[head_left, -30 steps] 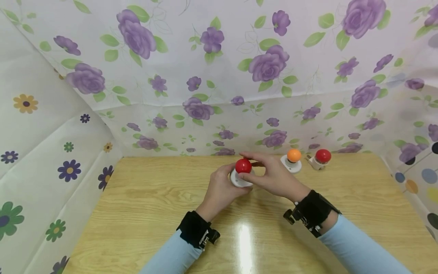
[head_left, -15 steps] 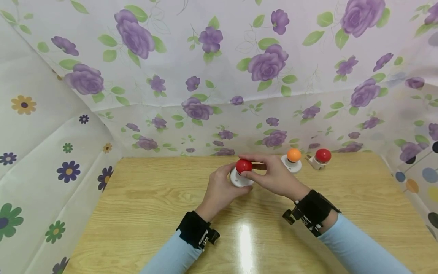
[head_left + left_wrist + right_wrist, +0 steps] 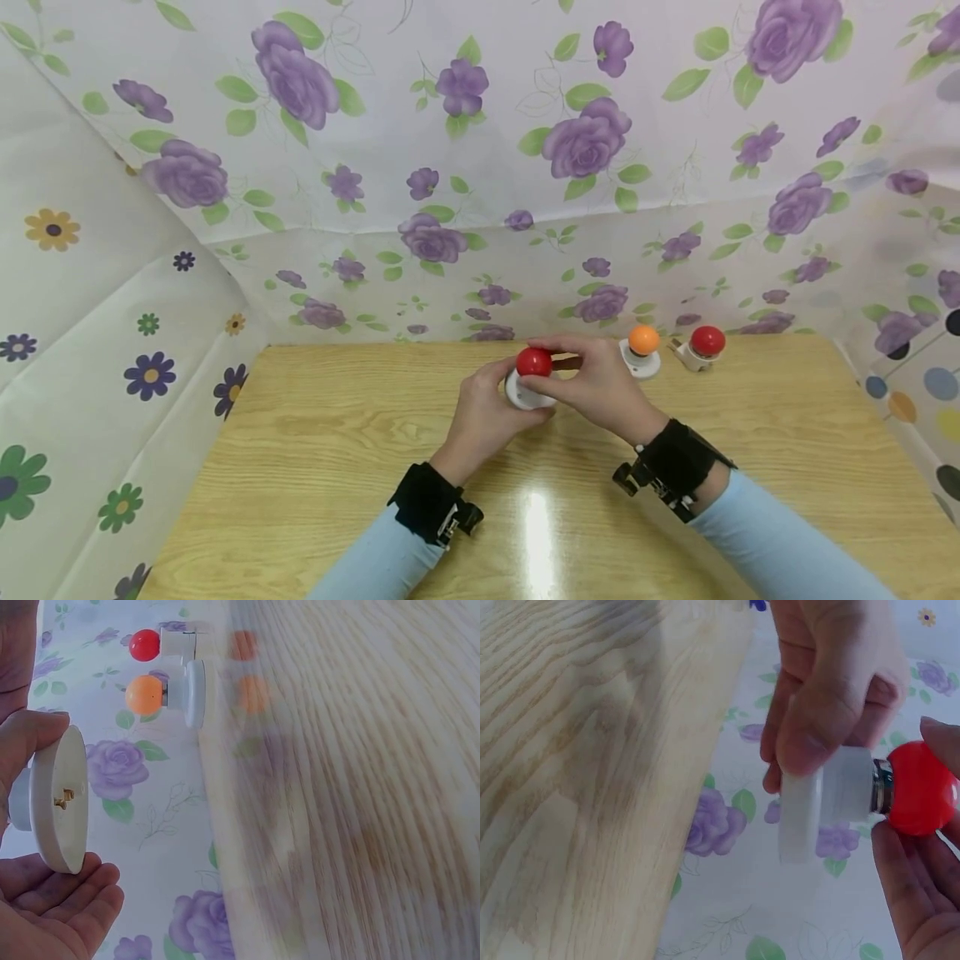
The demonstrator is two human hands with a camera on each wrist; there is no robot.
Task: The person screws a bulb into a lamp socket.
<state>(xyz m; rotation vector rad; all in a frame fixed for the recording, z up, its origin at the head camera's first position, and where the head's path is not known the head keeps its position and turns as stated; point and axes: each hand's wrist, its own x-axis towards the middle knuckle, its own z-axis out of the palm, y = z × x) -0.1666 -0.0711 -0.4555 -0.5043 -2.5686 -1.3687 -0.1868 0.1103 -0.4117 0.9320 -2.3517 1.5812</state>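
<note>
In the head view, my left hand [image 3: 483, 412] grips a white round lamp holder [image 3: 525, 398] by the rim of its base, thumb and fingers on opposite sides. My right hand [image 3: 596, 385] pinches a red light bulb [image 3: 533, 362] set in that holder. A band of the bulb's metal screw cap [image 3: 882, 787] shows between red glass and white socket in the right wrist view. The holder is held above the table. Its hollow underside, with small brass contacts [image 3: 64, 798], faces the left wrist camera.
On the wooden table [image 3: 337, 467], at the back right, an orange bulb [image 3: 643, 339] stands in a white round holder [image 3: 640, 367]. To its right, another red bulb [image 3: 708, 341] sits in a white socket with plug prongs [image 3: 696, 360]. Flowered cloth [image 3: 480, 167] hangs behind.
My right hand and forearm have shifted slightly left, and its fingers have turned a little around the red bulb. My left hand and the lamp holder stay nearly in place.
</note>
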